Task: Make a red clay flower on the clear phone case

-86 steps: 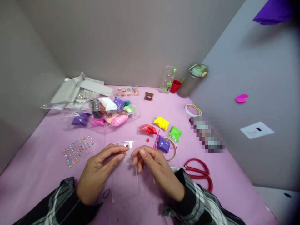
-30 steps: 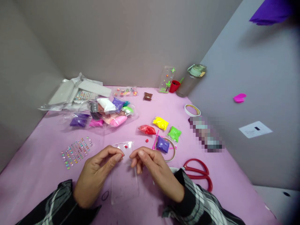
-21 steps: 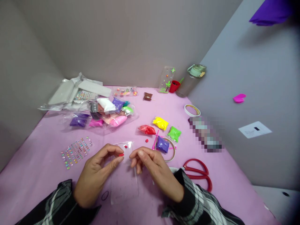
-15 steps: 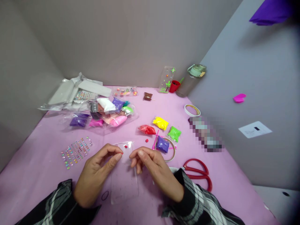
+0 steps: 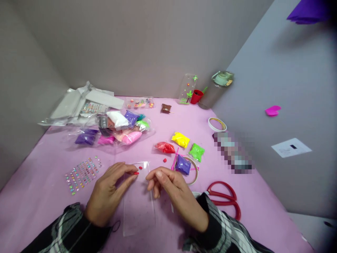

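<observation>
- In our left hand, over the clear case, thumb and forefinger pinch a small red piece, presumably by the tips because it is tiny.
- Our right hand hangs half-curled beside it, showing nothing held; we cannot tell whether its fingertips meet.
- A second red bit lies at the case's far end.
- Beyond, a red packet and a yellow packet sit on the desk, perhaps leaving us room.

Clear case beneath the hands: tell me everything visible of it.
The clear case is a thin, see-through rectangle, seemingly plastic, with a glossy far edge. It lies flat on the pink tabletop, longer sides running front to back. A small red piece rests on it near the far end. The left hand and right hand partly hide its sides; contact is unclear.
</observation>
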Available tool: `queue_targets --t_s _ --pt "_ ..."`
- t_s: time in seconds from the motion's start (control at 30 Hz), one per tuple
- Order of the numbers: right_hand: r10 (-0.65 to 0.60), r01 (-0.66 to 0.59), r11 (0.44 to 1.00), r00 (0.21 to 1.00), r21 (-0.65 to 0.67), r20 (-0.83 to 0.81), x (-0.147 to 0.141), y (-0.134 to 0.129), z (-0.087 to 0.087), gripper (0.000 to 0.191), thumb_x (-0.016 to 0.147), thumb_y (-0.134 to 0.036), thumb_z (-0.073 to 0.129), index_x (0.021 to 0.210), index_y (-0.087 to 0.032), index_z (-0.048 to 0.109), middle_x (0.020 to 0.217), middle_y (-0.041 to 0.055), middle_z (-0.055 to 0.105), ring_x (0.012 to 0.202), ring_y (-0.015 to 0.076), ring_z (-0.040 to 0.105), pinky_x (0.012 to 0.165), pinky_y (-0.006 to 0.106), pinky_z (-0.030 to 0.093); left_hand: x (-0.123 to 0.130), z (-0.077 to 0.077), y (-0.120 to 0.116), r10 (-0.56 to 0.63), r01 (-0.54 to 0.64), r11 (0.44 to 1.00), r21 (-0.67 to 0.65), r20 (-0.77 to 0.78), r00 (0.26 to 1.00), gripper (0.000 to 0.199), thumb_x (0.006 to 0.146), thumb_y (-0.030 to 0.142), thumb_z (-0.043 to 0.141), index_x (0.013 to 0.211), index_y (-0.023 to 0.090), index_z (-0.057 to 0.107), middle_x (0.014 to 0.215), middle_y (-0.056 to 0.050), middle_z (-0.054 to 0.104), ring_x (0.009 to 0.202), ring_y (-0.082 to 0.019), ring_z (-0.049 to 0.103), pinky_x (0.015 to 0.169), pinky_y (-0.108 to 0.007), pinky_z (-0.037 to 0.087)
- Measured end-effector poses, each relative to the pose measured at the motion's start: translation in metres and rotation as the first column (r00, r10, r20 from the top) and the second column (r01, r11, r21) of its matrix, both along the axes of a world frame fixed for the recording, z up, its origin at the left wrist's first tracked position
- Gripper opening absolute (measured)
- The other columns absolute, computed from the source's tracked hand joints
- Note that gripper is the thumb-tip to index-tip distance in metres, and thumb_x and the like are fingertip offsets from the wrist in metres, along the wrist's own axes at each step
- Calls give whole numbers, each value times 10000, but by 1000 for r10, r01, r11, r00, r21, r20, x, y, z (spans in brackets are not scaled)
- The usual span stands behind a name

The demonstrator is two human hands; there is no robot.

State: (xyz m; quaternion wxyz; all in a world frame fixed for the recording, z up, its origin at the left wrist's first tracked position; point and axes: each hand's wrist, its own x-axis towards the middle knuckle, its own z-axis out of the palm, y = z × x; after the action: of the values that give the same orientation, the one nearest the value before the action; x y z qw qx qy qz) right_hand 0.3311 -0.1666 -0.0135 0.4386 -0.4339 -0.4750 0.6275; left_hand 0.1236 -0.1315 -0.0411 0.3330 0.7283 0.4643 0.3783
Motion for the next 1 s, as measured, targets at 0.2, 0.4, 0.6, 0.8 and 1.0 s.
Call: queue_targets --t_s 0.2,0.4,0.6,0.8,1.0 --pt "10 -13 997 999 -76 -35 -2 0 -1 440 1021 -531 498 990 -138 693 809 35 665 616 91 545 618 232 446 0 -3 11 -52 67 986 155 -100 994 79 958 308 652 984 296 725 914 21 742 910 -204 643 921 -375 461" --pt "13 -16 993 1000 -115 -26 -2 1 2 421 1029 -508 492 992 -142 697 814 34 653 642 97 548 628 232 445 5 2 14 11 8 989 150 -123 992 132 956 328 638 984 305 765 883 -14 701 902 -221 610 793 -343 489" --pt "22 -13 989 998 -147 58 -2 0 3 404 1045 -485 454 1005 -159 689 827 37 662 661 114 562 630 242 462 6 3 17 8 7 995 98 -144 990 134 937 332 639 967 330 769 892 -18 687 903 -235 604 815 -363 489" --pt "-89 -108 950 807 293 584 -2 -3 -6 308 1056 -327 421 1112 -158 672 906 73 655 802 184 623 702 302 502 6 2 17 -26 34 998 48 -159 987 94 931 323 661 968 347 744 894 5 678 929 -239 579 896 -384 448" --pt "-140 -253 913 545 321 827 -7 -3 -17 364 1057 -320 396 1303 -157 609 1002 114 670 828 243 675 665 368 589 5 0 16 -27 31 999 26 -160 987 87 940 319 659 966 349 737 896 9 668 927 -236 571 935 -393 428"
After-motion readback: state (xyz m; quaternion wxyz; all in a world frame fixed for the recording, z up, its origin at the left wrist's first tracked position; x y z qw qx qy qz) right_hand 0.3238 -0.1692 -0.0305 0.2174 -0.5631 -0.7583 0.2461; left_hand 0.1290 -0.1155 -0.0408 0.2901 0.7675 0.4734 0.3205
